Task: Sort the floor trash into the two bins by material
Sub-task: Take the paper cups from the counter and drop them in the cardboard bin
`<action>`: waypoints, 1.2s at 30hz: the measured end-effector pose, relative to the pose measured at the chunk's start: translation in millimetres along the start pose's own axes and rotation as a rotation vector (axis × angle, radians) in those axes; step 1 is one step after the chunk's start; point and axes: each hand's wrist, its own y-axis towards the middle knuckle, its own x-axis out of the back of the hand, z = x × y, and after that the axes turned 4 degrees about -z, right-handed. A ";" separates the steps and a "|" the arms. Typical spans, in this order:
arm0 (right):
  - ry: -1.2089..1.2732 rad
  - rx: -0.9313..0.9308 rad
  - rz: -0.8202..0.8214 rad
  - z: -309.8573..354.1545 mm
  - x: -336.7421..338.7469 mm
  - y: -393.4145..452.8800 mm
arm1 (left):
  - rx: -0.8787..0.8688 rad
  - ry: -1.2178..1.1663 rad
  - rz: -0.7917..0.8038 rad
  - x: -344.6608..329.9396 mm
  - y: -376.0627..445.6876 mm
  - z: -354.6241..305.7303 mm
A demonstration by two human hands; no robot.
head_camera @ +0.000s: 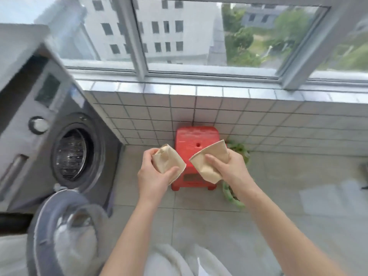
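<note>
Head view: the person's left hand (153, 174) has its fingers wrapped round a crumpled tan paper cup (168, 161), and the right hand (229, 166) pinches a second flattened tan paper cup (211, 163), both held up over a red plastic stool (196, 140). Looks like the carrying step, with the paper already picked up. No bins are in shot, so next they'd need to find the paper one.

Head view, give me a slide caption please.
Each hand, left and right, holds a flattened paper cup above a red stool.
</note>
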 end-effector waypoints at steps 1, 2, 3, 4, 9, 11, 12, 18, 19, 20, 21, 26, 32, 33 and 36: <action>0.003 -0.022 -0.027 -13.4 27.0 -0.8 | 0.004 0.017 0.037 -25.8 -10.0 -1.2; 0.008 -0.042 -0.061 -27.2 52.7 -1.0 | 0.005 0.031 0.073 -51.2 -19.2 -3.0; 0.020 -0.068 -0.099 -41.0 76.5 -1.4 | 0.009 0.043 0.106 -75.7 -27.3 -3.9; 0.037 -0.104 -0.138 -55.2 97.8 -1.6 | 0.022 0.055 0.139 -99.1 -34.7 -4.1; 0.071 -0.290 -0.310 -122.7 177.6 9.1 | 0.082 0.144 0.315 -203.2 -55.3 1.4; 0.061 -0.345 -0.361 -152.1 198.7 17.3 | 0.100 0.176 0.380 -240.6 -57.9 9.0; 0.057 -0.371 -0.386 -167.0 208.8 23.4 | 0.108 0.187 0.416 -259.3 -57.6 13.5; 0.040 -0.552 -0.477 -261.0 245.8 63.3 | 0.256 0.257 0.609 -364.8 -44.3 69.9; 0.053 -0.583 -0.487 -278.8 247.2 70.6 | 0.290 0.279 0.630 -380.0 -41.6 82.2; 0.077 -0.618 -0.491 -297.4 246.7 78.0 | 0.322 0.304 0.646 -394.4 -38.4 97.8; 0.099 -0.647 -0.490 -316.9 244.9 85.8 | 0.358 0.326 0.659 -408.0 -35.4 113.3; 0.147 -0.802 -0.437 -431.1 226.4 130.7 | 0.496 0.513 0.740 -470.7 -8.9 202.7; -0.035 -0.859 -0.343 -511.2 210.0 201.4 | 0.420 0.746 0.825 -544.8 40.9 274.1; -0.108 -0.836 -0.318 -527.0 208.1 213.2 | 0.361 0.808 0.861 -556.8 47.4 284.9; -0.287 -0.772 -0.228 -563.3 207.2 245.9 | 0.194 0.954 0.952 -596.9 60.2 311.5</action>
